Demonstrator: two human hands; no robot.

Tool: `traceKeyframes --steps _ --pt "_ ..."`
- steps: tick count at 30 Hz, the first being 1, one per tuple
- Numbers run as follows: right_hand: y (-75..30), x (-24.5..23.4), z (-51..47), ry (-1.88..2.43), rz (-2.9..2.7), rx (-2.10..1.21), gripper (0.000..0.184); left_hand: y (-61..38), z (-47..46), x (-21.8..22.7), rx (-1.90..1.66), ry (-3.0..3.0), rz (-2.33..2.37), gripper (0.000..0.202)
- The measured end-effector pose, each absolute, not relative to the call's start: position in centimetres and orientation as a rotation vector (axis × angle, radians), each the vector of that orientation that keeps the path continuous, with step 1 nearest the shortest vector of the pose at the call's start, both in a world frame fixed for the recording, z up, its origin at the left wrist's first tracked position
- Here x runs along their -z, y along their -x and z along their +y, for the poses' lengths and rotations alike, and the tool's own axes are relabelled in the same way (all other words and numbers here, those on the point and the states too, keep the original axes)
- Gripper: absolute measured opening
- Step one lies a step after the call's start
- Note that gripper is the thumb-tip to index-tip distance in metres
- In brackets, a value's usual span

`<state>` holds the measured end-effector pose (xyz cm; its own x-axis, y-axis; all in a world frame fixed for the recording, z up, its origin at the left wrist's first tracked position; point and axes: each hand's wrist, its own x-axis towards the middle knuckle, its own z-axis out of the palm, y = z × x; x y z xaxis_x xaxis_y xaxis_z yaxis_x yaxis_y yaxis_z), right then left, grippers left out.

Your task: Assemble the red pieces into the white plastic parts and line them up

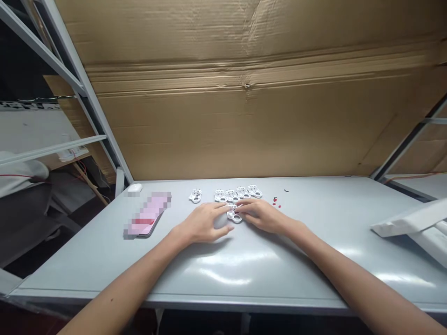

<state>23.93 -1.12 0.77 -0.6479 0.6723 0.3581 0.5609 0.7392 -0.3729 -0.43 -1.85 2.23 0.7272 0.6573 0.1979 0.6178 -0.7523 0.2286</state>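
Note:
A flat white cut-out piece with a ring-shaped lower end lies on the table between my hands. My left hand is at its left, index finger stretched to its upper edge and thumb held well apart. From the right, my right hand has its fingertips drawn together over the piece. A small dark reddish spot shows at those fingertips; what they pinch is too small to tell. Behind my hands, several similar white pieces stand in a row. Another white piece with dark marks lies apart to the left.
Small red bits and a thin black curved strip lie right of my right hand. A pink phone-like object and a white case are left. White folded material sits far right. A cardboard wall closes the back.

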Motion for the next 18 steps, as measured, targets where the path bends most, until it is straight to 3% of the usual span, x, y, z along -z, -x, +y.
traceKeyframes --steps 3,14,18 --pt "-24.1 -1.0 -1.4 0.914 -2.495 -0.315 0.034 -0.1 -1.6 -1.6 -0.560 -2.750 1.199 0.044" --pt "-22.2 -0.4 -2.4 0.836 -2.503 -0.349 0.039 -0.1 -1.4 -1.2 -0.485 -2.749 1.316 0.033" --pt "-22.8 -0.2 -2.1 0.965 -2.442 -0.317 0.038 1.5 0.2 -1.5 -0.583 -2.758 1.443 0.038"
